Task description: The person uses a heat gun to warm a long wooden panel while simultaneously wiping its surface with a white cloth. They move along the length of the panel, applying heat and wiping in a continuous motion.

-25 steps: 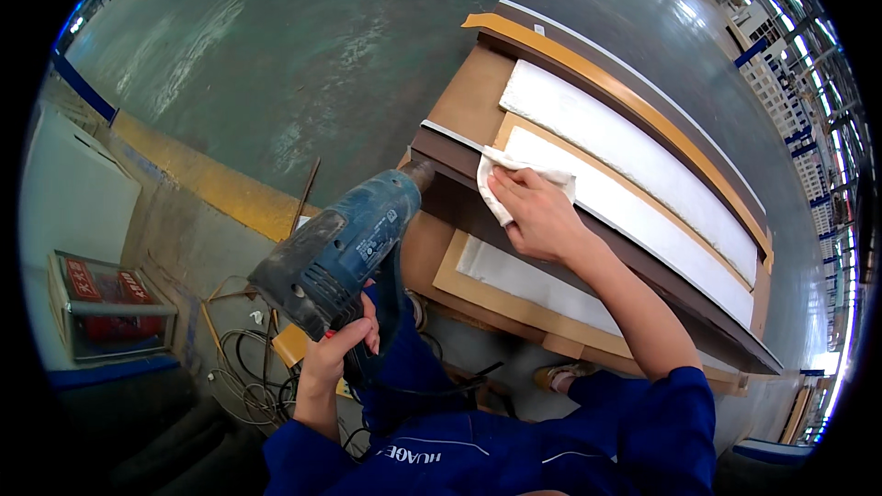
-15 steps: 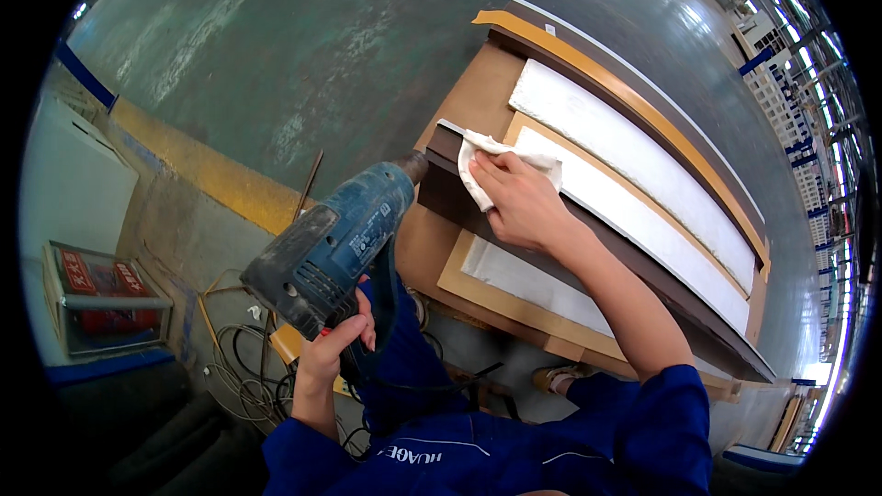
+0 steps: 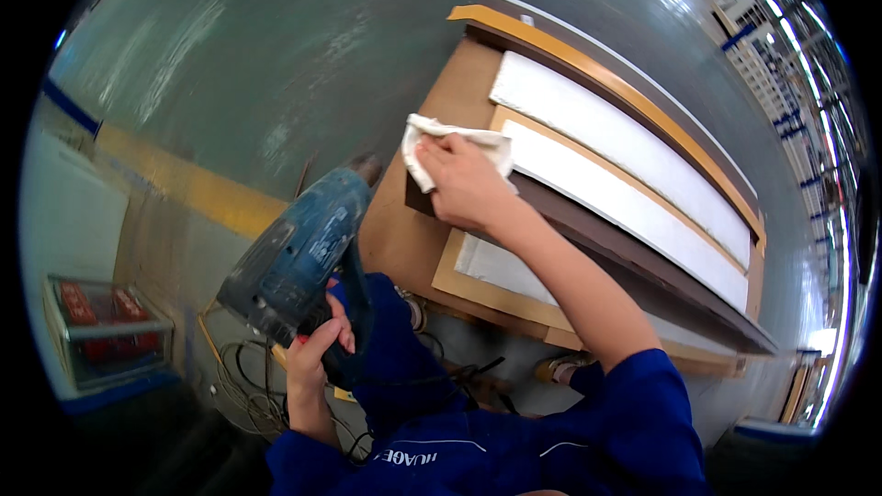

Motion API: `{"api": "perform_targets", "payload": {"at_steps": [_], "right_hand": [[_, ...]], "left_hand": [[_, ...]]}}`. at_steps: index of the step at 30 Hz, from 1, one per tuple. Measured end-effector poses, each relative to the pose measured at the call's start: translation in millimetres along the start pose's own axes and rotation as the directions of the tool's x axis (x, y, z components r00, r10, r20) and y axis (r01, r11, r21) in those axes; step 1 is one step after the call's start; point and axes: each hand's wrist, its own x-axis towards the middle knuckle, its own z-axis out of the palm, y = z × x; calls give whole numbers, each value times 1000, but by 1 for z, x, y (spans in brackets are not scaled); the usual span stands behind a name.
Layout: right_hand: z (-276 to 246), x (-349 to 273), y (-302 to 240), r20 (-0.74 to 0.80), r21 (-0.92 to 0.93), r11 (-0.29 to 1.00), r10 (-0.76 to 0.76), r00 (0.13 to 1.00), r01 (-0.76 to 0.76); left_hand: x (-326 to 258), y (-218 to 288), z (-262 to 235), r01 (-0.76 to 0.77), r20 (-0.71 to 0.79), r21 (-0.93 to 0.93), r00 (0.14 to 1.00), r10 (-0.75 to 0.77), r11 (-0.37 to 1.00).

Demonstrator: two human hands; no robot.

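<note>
My left hand (image 3: 317,346) is closed around the handle of a blue heat gun (image 3: 299,253), its dark nozzle pointing up and to the right. Under my right hand (image 3: 464,181) is a folded white cloth (image 3: 415,140), gripped by the fingers against the near-left end of a long dark brown panel strip (image 3: 588,234). That end of the strip is mostly covered by cloth and hand. The heat gun's nozzle sits apart from the cloth, to its left.
White slabs (image 3: 634,152) and an orange-yellow strip (image 3: 588,57) lie lengthwise on a brown board (image 3: 467,83). Cables (image 3: 248,386) coil on the floor at lower left. A glass-fronted box with red items (image 3: 110,326) stands at far left.
My right hand and the cloth have slid left to the end of the brown strip. The heat gun has shifted left and slightly down, its nozzle now away from the strip.
</note>
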Motion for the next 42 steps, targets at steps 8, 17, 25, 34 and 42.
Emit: {"api": "perform_targets", "payload": {"at_steps": [8,17,25,34,42], "right_hand": [[-7,-58,-2,-89,36,986,166,982,-164],[-81,-203,21,-77,54,932,362,929,-359],[-130,-327,42,-86,-75,827,552,830,-558],[-203,-385,11,-243,528,417,909,339,-740],[-167,-429,-2,-68,412,145,989,129,-900]], "left_hand": [[-10,3,4,-35,75,72,997,29,997],[-27,-2,44,1,223,75,975,-18,997],[-50,-12,88,-4,341,119,939,-37,993],[-80,7,114,23,368,175,926,-87,984],[-92,14,110,4,457,187,885,-91,982]]}}
